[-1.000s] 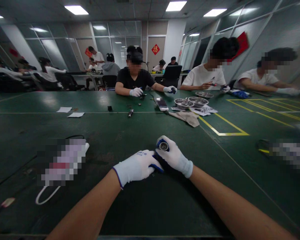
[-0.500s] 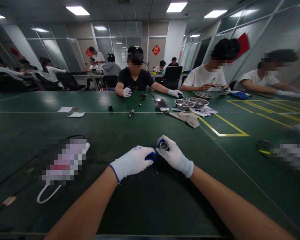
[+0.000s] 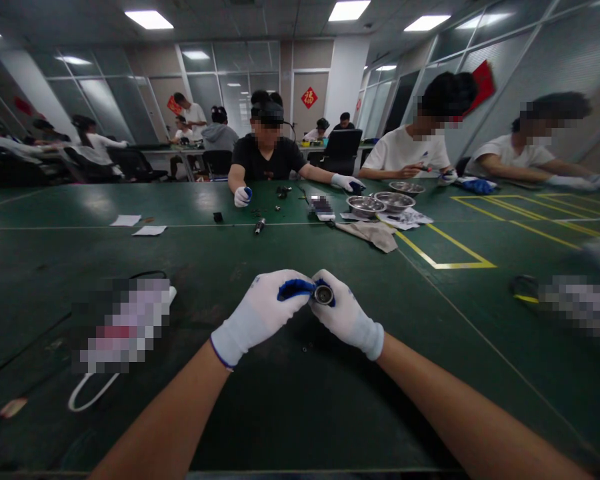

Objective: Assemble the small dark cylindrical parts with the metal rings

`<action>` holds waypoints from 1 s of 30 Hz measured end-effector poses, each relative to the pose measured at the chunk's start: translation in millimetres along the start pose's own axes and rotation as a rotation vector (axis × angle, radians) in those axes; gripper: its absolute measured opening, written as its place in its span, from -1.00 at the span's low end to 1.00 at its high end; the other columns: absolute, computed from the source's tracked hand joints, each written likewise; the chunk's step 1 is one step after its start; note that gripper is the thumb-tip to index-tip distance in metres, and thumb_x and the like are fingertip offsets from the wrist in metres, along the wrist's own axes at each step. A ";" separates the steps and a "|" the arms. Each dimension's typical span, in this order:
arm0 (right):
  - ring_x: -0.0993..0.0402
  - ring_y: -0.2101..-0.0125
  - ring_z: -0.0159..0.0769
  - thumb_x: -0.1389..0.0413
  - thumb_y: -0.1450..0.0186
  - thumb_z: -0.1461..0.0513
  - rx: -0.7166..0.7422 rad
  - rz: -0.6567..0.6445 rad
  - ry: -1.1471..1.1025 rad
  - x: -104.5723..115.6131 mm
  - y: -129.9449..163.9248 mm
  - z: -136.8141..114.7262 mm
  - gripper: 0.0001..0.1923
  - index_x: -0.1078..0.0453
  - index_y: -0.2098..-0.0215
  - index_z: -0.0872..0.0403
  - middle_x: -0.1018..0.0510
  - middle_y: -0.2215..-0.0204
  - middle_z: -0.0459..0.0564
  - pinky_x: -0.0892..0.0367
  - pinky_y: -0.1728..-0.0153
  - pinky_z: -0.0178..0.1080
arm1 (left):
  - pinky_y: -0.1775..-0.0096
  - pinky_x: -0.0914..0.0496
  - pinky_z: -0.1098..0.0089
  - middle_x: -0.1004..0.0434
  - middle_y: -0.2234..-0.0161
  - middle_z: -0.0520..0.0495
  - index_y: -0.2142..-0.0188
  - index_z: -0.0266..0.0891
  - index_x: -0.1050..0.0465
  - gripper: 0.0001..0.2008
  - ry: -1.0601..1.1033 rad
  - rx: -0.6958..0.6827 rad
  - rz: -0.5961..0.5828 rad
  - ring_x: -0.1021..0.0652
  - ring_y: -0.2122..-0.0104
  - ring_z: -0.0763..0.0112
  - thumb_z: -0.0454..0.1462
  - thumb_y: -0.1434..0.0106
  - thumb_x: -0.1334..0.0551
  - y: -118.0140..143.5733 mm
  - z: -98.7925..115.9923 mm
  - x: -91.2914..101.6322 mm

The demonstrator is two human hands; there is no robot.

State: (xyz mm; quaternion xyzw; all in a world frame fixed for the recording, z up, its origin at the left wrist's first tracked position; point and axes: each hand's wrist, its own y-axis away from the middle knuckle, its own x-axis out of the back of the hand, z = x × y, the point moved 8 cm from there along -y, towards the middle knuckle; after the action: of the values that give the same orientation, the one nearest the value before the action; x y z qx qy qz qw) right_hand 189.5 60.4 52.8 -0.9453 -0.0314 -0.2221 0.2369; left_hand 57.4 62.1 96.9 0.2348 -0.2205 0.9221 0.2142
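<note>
Both my hands wear white gloves with blue palms and meet above the green table. Wrapped in my right hand (image 3: 347, 313) is a round metal cylinder (image 3: 323, 295), its hollow, ringed end facing up toward me. My left hand (image 3: 270, 303) has thumb and fingertips pinched together against the cylinder's left side; whether a small part is between them is hidden. Two tiny rings (image 3: 307, 347) lie on the table just below my hands.
A pouch-like item with a white loop (image 3: 93, 393) lies to the left. Across the table (image 3: 205, 253) are a dark metal cylinder (image 3: 259, 227), steel bowls (image 3: 366, 206), a grey cloth (image 3: 373, 235) and paper slips (image 3: 150, 231). A co-worker in black (image 3: 267, 157) sits opposite.
My left hand has risen and moved right, so its fingertips now meet the cylinder in my right hand. The right hand stays almost in place. The opposite co-worker's hand lowered slightly.
</note>
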 end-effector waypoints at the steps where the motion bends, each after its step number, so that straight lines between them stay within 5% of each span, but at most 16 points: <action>1: -0.29 0.49 -0.34 -0.13 -0.18 0.24 0.004 -0.004 0.000 -1.0 0.4 -1.2 -0.89 -0.24 0.37 0.00 -0.38 0.49 -0.16 -0.20 0.47 -0.27 | -0.02 -0.52 0.23 -0.67 0.16 -0.06 0.16 -0.20 -0.61 -0.85 -0.037 -0.028 0.001 -0.64 0.12 0.26 -0.37 -0.27 -0.33 0.5 2.8 -1.8; 10: -0.31 0.47 -0.33 -0.13 -0.23 0.25 0.050 0.013 -0.018 -6.1 2.2 -5.6 -0.86 -0.22 0.32 0.00 -0.37 0.45 -0.16 -0.22 0.46 -0.26 | 0.04 -0.51 0.24 -0.56 0.18 -0.04 0.25 -0.22 -0.60 -0.92 -0.132 0.027 0.128 -0.60 0.16 0.28 -0.37 -0.24 -0.37 3.7 -2.0 -11.9; 25: -0.34 0.40 -0.24 -0.12 -0.16 0.32 0.060 0.050 0.102 -6.3 2.8 -8.3 -0.85 -0.22 0.38 -0.01 -0.39 0.38 -0.05 -0.28 0.39 -0.20 | 0.05 -0.51 0.22 -0.57 0.28 -0.02 0.38 -0.18 -0.56 -0.92 -0.165 0.207 0.145 -0.60 0.18 0.24 -0.28 -0.26 -0.37 3.3 -8.2 -20.2; 30: -0.35 0.35 -0.21 -0.10 -0.15 0.38 0.056 0.088 0.195 -9.6 4.1 -1.1 -0.82 -0.25 0.34 0.00 -0.37 0.32 -0.02 -0.32 0.34 -0.18 | 0.17 -0.51 0.30 -0.59 0.34 -0.01 0.37 -0.24 -0.53 -0.94 0.054 0.306 0.119 -0.61 0.27 0.30 -0.37 -0.22 -0.36 2.5 -24.1 -24.9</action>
State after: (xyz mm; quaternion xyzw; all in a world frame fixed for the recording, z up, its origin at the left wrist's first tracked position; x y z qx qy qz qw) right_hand 181.1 56.6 47.7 -0.9127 0.0272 -0.3014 0.2746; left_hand 67.9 65.0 64.0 0.2265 -0.0853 0.9620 0.1266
